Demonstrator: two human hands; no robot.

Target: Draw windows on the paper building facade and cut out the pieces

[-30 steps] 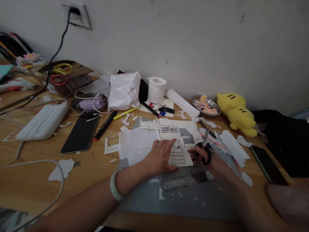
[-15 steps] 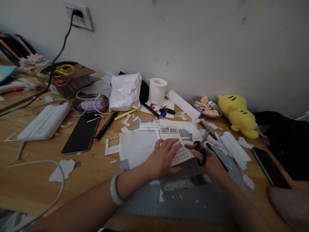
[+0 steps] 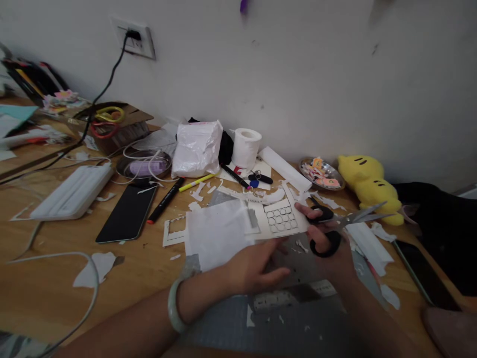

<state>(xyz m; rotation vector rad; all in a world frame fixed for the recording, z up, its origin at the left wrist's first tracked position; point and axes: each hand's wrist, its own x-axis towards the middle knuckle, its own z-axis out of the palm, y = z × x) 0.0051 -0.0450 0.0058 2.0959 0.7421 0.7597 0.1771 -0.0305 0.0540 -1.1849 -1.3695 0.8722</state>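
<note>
The card (image 3: pixel 261 224) had slid farther from the front edge of the desk (image 3: pixel 141 271), near its middle, its drawn circles (image 3: pixel 281 219) seemingly uncut, with the left hand's (image 3: pixel 251 268) fingers open beside it and the right hand's (image 3: pixel 337 261) gripping open scissors (image 3: pixel 358 217).

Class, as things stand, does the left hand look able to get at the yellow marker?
Probably yes: the left hand seems to hold nothing, and only low-lying paper, the white sheet and some scraps, shows between it and the yellow marker.
</note>
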